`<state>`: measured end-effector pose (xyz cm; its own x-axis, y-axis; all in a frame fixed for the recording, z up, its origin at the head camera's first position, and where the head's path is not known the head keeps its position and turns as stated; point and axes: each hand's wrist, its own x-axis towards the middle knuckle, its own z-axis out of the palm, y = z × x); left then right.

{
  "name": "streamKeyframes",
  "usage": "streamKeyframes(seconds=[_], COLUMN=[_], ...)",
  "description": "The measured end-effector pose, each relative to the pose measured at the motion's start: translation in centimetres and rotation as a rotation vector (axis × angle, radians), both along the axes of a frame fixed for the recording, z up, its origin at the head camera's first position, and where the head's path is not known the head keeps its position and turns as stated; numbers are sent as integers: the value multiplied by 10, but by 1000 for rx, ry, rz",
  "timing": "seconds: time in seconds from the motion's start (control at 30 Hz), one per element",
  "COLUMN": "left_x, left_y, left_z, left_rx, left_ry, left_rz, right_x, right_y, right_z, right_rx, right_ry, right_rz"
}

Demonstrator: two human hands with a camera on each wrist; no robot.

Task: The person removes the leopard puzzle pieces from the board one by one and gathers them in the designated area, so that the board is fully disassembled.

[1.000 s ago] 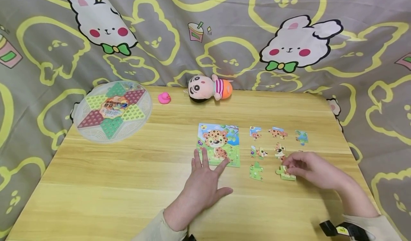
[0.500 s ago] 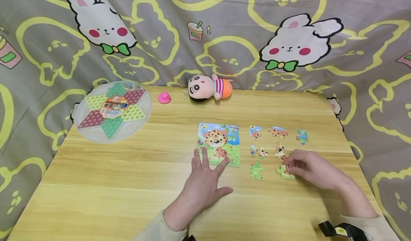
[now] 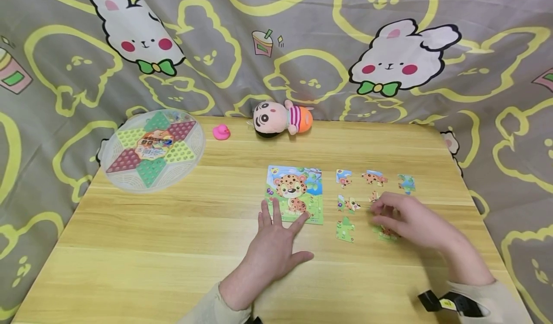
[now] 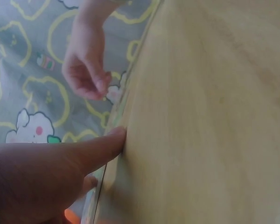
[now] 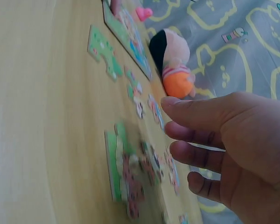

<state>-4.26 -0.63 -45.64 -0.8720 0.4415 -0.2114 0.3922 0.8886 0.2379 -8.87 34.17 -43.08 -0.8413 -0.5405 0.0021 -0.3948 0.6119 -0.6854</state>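
My left hand (image 3: 274,247) lies flat with spread fingers, its fingertips on the lower part of a square leopard puzzle board (image 3: 312,182). Over the puzzle pieces on the right hovers my right hand (image 3: 412,221), fingers loosely bent and nothing between them in the right wrist view. Below its fingertips sits a green-bottomed puzzle piece (image 5: 113,163), blurred in that view and partly hidden from the head. A leopard-face piece (image 3: 374,197) is mostly covered by the same hand. Several other pieces, including a green corner piece (image 3: 344,230), are laid out in rows beside the board.
A round Chinese checkers board (image 3: 153,150) lies at the back left. Along the back edge are a pink rubber duck (image 3: 222,132) and a plush doll (image 3: 282,118) on its side. A patterned curtain (image 3: 242,41) hangs behind the wooden table (image 3: 164,257).
My right hand has let go of the green-bottomed piece and moved slightly left and up, toward the leopard-face piece. My left hand has stayed in place on the board.
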Motion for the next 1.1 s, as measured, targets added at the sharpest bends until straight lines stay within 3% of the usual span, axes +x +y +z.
streamKeyframes(seconds=[0.33,0.57,1.1], left_x=[-1,-1,-2], left_y=[0,-1,-1], left_z=[-1,-2,-1], left_rx=[-17,-11,24], left_ry=[15,13,-6], left_rz=[-9,1,47], right_x=[-17,-29,-42], right_y=[-37,-68,-118], right_z=[0,-1,-15], right_rx=[48,85,175], right_ry=[53,19,120], right_rz=[66,136,157])
